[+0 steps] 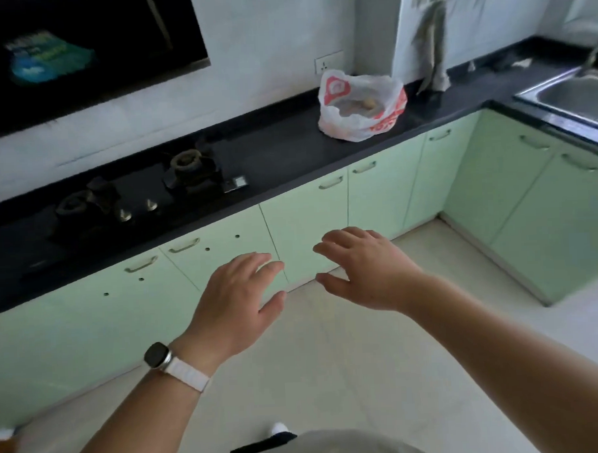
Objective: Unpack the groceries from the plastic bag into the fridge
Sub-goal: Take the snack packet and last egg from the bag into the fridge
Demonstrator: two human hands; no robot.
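Observation:
A white plastic bag (362, 105) with red print sits open on the black countertop (280, 148), near the back wall. Pale brownish groceries (355, 106) show through its mouth. My left hand (241, 302), with a white-strapped watch on the wrist, and my right hand (366, 269) are both held out in front of me over the floor, fingers spread and relaxed, holding nothing. Both hands are well short of the bag. No fridge is in view.
A black gas hob (125, 196) lies left of the bag under a dark range hood (77, 51). Green cabinets (307, 222) run under the counter, which turns a corner toward a steel sink (573, 98) at right. Pale floor tiles (331, 362) lie between me and the cabinets.

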